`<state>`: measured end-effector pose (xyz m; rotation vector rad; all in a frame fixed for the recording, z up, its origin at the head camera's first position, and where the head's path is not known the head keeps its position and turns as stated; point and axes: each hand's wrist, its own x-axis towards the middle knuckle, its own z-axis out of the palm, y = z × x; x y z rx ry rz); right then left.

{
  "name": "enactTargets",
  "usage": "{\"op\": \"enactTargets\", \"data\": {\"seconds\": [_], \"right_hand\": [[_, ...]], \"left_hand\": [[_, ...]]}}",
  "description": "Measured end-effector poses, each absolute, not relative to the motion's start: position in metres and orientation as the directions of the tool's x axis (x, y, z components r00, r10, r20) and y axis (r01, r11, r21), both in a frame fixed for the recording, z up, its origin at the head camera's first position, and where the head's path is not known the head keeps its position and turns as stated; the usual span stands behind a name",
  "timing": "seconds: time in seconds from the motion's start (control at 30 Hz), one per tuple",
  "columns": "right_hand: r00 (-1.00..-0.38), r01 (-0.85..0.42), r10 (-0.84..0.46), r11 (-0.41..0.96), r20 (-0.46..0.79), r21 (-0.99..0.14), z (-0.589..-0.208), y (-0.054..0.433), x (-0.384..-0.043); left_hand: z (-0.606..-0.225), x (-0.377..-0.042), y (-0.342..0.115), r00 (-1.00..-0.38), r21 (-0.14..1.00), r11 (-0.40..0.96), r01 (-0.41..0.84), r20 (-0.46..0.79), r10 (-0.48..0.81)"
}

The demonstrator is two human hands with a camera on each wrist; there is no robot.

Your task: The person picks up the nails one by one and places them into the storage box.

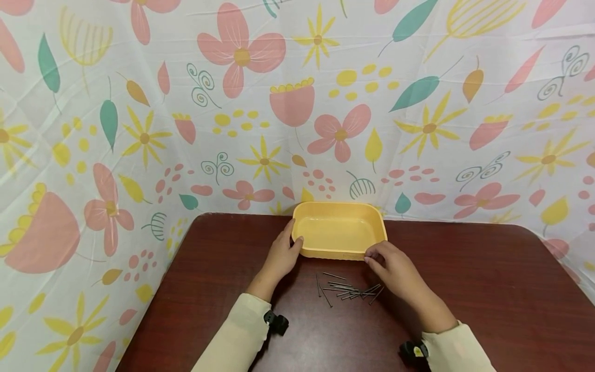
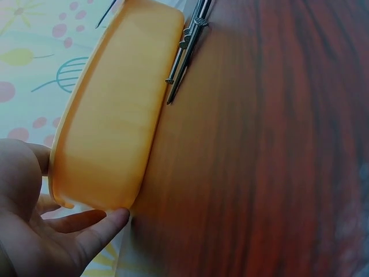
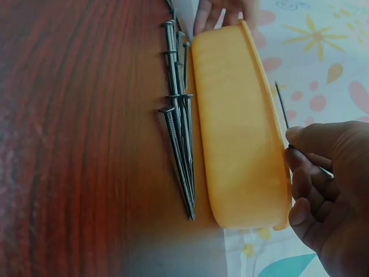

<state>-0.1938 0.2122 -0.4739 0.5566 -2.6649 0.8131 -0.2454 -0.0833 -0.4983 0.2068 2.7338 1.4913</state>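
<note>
A yellow plastic tray [image 1: 332,253] with rounded corners sits at the far edge of the table. My left hand [image 1: 281,254] grips its left end, thumb at the lower front corner and fingers round the side in the left wrist view. Between thumb and forefinger, my right hand [image 1: 395,268] pinches a thin dark nail [image 3: 282,104], best seen in the right wrist view, pointing up beside the rim. This hand is at the tray's right front corner. In front of the tray lies a loose pile of several steel nails [image 3: 185,133], most heaped across each other.
The dark red-brown wooden table [image 1: 465,289] extends to both sides and toward me. Directly behind it hangs a white cloth [image 1: 288,144] printed with flowers and leaves, which also runs along the left side. Black straps with small devices [image 1: 278,324] are on both wrists.
</note>
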Motion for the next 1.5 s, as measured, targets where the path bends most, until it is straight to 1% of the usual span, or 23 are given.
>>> {"op": "enactTargets", "data": {"seconds": [0.37,0.63,0.97,1.33,1.5], "right_hand": [[-0.858,-0.445,-0.233,0.783,0.458,-0.435,-0.471,0.211,-0.203],[-0.874,-0.416,-0.224,0.803,0.432,-0.427,-0.469,0.210,-0.205],[-0.884,-0.409,-0.232,0.803,0.405,-0.433,-0.467,0.210,-0.207],[-0.889,-0.382,-0.182,0.803,0.421,-0.458,-0.472,0.214,-0.206],[-0.872,-0.401,-0.183,0.799,0.453,-0.449,-0.472,0.215,-0.205]], "left_hand": [[-0.500,-0.247,-0.083,-0.991,0.835,0.540,0.100,0.037,0.126],[-0.501,-0.247,-0.083,-0.991,0.830,0.548,0.102,0.036,0.129],[-0.501,-0.246,-0.083,-0.991,0.826,0.555,0.101,0.035,0.128],[-0.502,-0.248,-0.084,-0.991,0.824,0.556,0.110,0.044,0.130],[-0.501,-0.247,-0.084,-0.991,0.825,0.555,0.109,0.043,0.131]]}}
